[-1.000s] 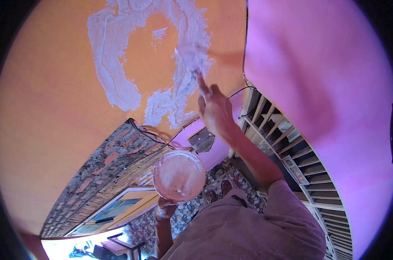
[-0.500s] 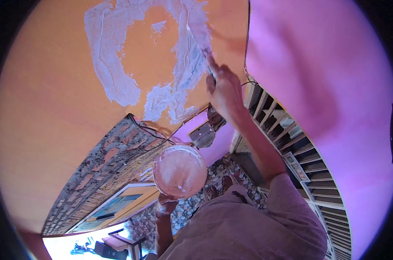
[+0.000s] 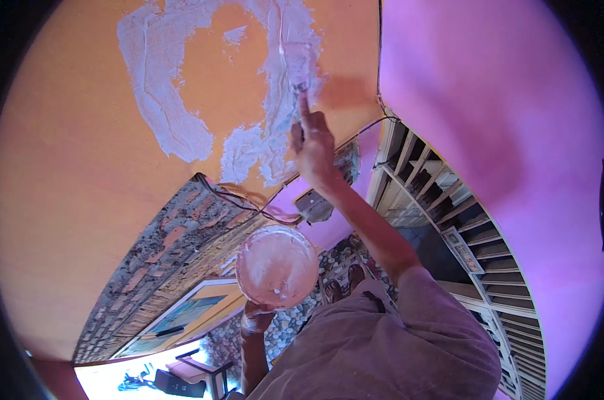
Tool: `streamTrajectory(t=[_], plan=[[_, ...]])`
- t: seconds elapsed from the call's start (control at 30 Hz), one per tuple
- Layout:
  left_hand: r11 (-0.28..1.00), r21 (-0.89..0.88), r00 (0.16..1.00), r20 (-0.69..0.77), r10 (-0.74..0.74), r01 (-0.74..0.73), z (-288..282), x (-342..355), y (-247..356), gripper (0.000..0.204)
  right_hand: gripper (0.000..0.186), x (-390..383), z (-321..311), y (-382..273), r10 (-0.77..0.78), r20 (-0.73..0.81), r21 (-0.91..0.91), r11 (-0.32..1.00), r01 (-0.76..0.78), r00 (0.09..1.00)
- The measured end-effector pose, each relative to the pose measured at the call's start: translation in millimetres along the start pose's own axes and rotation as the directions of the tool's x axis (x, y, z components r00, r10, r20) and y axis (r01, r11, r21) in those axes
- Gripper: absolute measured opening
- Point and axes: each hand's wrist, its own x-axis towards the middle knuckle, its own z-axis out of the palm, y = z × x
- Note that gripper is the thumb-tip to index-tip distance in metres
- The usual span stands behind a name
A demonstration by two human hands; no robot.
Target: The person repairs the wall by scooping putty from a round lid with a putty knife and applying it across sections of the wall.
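My right hand [image 3: 315,150] is closed around the handle of a putty knife, index finger stretched along it. The putty knife's blade [image 3: 301,63] lies against the orange wall [image 3: 69,147], on the right-hand strip of whitish filler [image 3: 285,107]. This wet-looking filler forms a rough arch, with bare orange paint in the middle. Lower down, my left hand [image 3: 257,317] holds a round tub [image 3: 277,230] from beneath, its mouth facing up. Pinkish-white paste smears the tub's inside. The left fingers are mostly hidden under the tub.
Below the orange paint runs exposed brickwork [image 3: 162,247] with a loose cable [image 3: 239,201]. A grey electrical box [image 3: 313,205] sits near the corner. Right of it are a slatted window grille [image 3: 465,220] and a pink wall [image 3: 469,100]. A chair [image 3: 205,373] stands at lower left on pebble-patterned flooring.
My right hand and the putty knife have moved left and slightly down along the filler strip. The tub in my left hand has stayed nearly in place.
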Motion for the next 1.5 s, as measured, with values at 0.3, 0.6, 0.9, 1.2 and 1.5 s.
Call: streamTrajectory(t=[0.3, 0.6, 0.9, 1.2, 1.5], plan=[[1.0, 0.029, 1.0, -0.023, -0.004, 0.005, -25.5, -10.4, -3.3, 0.081, 0.057, -48.5, -35.3, -10.3, 0.086, 0.077, 0.002, 0.996, -0.086, 0.993], [0.997, -0.076, 0.999, 0.039, -0.006, 0.009, -29.0, 1.2, -5.0, 0.073, 0.046, 83.7, -66.8, -35.0, -0.02, 0.05, -0.048, 0.999, 0.022, 0.999], [1.0, -0.02, 1.0, 0.027, -0.01, 0.011, -19.3, -0.5, 2.0, 0.073, 0.062, 15.3, -46.9, -39.4, 0.091, 0.243, -0.031, 0.996, -0.086, 0.966], [0.998, -0.046, 0.999, -0.005, -0.042, 0.042, -37.0, -4.9, -1.0, 0.066, 0.064, -59.2, -38.5, -36.2, 0.26, 0.428, -0.141, 0.965, -0.221, 0.866], [0.999, -0.029, 0.999, -0.039, -0.032, 0.031, -37.3, -12.2, 4.9, 0.066, 0.063, -46.2, -41.8, -18.5, 0.141, 0.158, 0.134, 0.978, -0.163, 0.977]])
